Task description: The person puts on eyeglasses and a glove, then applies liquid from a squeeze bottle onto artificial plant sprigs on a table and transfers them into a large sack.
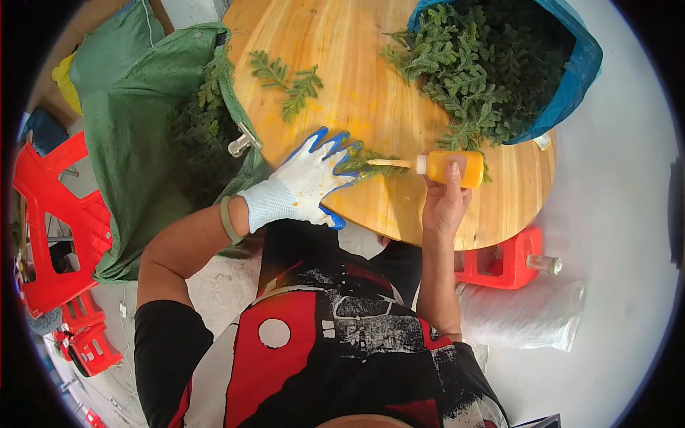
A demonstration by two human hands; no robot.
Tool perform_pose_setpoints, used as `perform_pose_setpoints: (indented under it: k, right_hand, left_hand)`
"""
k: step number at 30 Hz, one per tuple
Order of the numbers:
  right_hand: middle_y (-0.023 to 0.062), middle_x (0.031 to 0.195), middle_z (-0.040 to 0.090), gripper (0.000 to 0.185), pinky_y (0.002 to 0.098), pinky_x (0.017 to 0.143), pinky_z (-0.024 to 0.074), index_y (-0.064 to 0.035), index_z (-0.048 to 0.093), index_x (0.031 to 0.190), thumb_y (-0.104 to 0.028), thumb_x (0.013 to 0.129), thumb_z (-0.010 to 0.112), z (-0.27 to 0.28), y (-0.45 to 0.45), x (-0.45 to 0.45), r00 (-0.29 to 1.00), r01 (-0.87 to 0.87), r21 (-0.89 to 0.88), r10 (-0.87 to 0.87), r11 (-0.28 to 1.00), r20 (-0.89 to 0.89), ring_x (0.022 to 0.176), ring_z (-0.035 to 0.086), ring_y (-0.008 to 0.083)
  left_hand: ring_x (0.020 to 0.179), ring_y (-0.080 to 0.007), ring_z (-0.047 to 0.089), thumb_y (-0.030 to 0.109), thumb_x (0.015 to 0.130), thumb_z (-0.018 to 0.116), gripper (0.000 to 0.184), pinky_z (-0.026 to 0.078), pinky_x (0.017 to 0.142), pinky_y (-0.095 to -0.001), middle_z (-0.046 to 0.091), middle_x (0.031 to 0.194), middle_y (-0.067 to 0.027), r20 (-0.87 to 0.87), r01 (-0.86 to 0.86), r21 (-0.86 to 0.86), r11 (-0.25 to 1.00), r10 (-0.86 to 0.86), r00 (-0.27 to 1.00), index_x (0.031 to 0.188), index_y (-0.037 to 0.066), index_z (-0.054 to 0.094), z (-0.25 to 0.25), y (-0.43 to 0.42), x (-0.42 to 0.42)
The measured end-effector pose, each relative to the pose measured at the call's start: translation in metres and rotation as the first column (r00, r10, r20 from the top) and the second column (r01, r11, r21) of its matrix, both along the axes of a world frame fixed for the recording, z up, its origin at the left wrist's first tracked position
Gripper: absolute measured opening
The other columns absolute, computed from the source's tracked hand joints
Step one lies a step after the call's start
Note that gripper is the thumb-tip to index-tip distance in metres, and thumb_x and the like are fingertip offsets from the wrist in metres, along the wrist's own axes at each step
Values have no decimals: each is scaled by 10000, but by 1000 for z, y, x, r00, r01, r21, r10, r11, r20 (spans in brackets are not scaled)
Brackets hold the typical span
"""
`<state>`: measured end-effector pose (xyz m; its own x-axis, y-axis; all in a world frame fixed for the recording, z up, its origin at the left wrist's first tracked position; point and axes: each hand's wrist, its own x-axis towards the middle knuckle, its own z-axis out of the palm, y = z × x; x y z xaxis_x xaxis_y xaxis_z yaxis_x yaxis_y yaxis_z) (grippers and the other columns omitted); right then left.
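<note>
My left hand (311, 181), in a white glove with blue fingertips, lies at the near left edge of the round wooden table (342, 85). Its fingers are spread over one end of a small green sprig (365, 165). Bare and wrapped round a squeeze bottle of yellow-orange liquid (441, 168), my right hand (447, 200) is to the right. The bottle lies sideways, its long pale nozzle (391, 163) pointing left along the sprig. Yellow smears show on the wood and the glove.
Loose sprigs (291, 87) lie further back. A blue bag (589, 60) of branches stands at the back right. A green sack (143, 121) with foliage, held by a metal clip (244, 140), hangs at the left. Red stools (508, 261) stand around.
</note>
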<state>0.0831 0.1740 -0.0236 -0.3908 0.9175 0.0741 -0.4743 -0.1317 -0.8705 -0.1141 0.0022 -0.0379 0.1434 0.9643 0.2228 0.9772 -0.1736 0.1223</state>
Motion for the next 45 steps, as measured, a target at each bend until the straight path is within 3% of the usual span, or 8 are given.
perform_pose_setpoints:
  k: [8,12,17,23,27,33,37,45]
  right_hand:
    - [130,1064,665,243,295,830,552,16,614,1123,-88,911,674,2,-1,-2,1000,5,-45,-6,999,-10,950,661,205]
    - [95,1036,663,221,275,814,544,2,627,1102,-91,909,680,2,2,0,1000,19,-37,-20,999,-16,911,649,166]
    - [70,1007,658,221,263,799,536,-7,631,1097,-101,905,690,2,5,4,998,55,-29,-55,998,-14,882,639,145]
    - [66,1000,659,223,262,792,535,-14,634,1094,-107,902,696,6,0,2,998,62,-42,-63,997,-26,874,635,137]
    - [151,1084,655,278,322,852,552,20,576,1157,-118,929,657,-2,2,2,1000,9,11,-9,1000,13,971,668,242]
    - [146,1074,655,275,321,854,549,15,575,1154,-115,927,658,-1,6,10,997,74,-1,-74,997,16,970,669,239]
    - [68,976,661,227,262,779,533,-5,624,1093,-110,904,694,6,9,13,994,110,11,-110,994,-11,856,652,153]
    - [97,1005,656,254,283,794,544,-5,602,1119,-111,904,687,5,24,26,991,137,4,-137,991,-2,883,658,186]
  left_hand:
    - [1373,-406,331,710,671,575,888,176,1160,-571,387,1500,-178,7,2,6,1000,-2,1000,1375,171,534,1,1,1]
    - [1379,-403,326,627,657,637,809,184,1164,-558,415,1473,-181,29,4,34,999,-5,1000,1304,143,597,3,1,1]
    - [1381,-405,323,632,663,638,808,180,1163,-557,412,1476,-183,0,-7,-19,1000,7,1000,1304,142,594,5,1,3]
    - [1386,-403,317,645,664,643,820,176,1164,-554,412,1478,-183,-11,-3,-3,1000,3,1000,1307,139,592,6,1,2]
    - [1389,-400,319,654,658,651,833,172,1168,-556,420,1471,-180,-29,-8,-18,1000,7,1000,1306,135,594,8,1,3]
    - [1387,-394,325,651,653,656,828,173,1169,-559,431,1460,-178,-5,1,-1,1000,-1,1000,1298,134,598,6,2,4]
    - [1383,-393,332,647,661,655,821,172,1170,-563,437,1453,-177,-40,-20,-39,999,18,999,1300,135,595,11,3,6]
    - [1378,-395,333,662,666,646,823,164,1175,-566,450,1440,-181,-49,-11,-32,999,9,999,1303,143,598,13,4,7]
